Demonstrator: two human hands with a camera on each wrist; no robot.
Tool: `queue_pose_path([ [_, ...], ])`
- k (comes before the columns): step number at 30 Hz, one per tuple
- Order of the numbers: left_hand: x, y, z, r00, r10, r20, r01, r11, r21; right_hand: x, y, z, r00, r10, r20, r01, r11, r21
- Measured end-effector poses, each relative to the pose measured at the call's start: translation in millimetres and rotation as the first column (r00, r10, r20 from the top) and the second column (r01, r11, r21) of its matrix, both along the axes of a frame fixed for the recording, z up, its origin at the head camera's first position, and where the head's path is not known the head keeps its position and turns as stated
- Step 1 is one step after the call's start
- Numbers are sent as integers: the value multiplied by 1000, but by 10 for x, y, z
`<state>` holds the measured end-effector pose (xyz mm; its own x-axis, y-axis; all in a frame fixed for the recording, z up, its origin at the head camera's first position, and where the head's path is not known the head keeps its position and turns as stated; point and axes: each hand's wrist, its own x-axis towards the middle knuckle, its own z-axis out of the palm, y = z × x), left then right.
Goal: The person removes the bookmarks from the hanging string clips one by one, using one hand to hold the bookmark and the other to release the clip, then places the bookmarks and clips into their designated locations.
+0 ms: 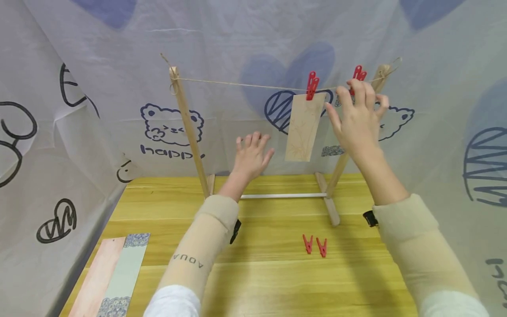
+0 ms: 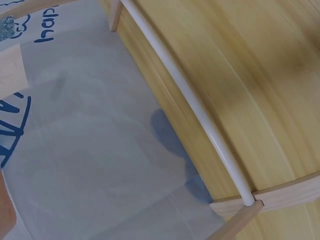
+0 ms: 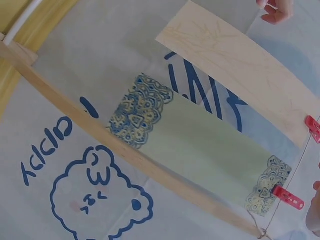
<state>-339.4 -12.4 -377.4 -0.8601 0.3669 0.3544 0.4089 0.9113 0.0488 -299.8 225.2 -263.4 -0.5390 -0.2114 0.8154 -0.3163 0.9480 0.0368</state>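
Near left, pink card [image 1: 97, 277] beside green card [image 1: 123, 270]; left hand [image 1: 251, 156] mid-scene, fingers spread, empty; right of centre, far, cream card [image 1: 304, 130] hangs from string [image 1: 237, 84]; right hand [image 1: 360, 119], fingers loosely parted (nothing held), near hanging patterned card [image 3: 195, 145]

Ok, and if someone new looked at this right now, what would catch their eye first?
Probably the two red pegs on the string, with a beige card and a pale green card hanging side by side below it. Next, the right hand, raised near the right-hand peg. Then two loose red pegs on the yellowish wooden table.
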Motion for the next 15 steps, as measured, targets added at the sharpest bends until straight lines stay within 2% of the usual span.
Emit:
queue_pose_path([
  [12,-20,193,4,998,-8,63,6,999,31,-83,-53,220,1000,15,16,-17,996,88],
  [15,-32,222,-16,997,-5,74,2,999,42,-92,-87,280,998,-3,59,-4,994,110],
])
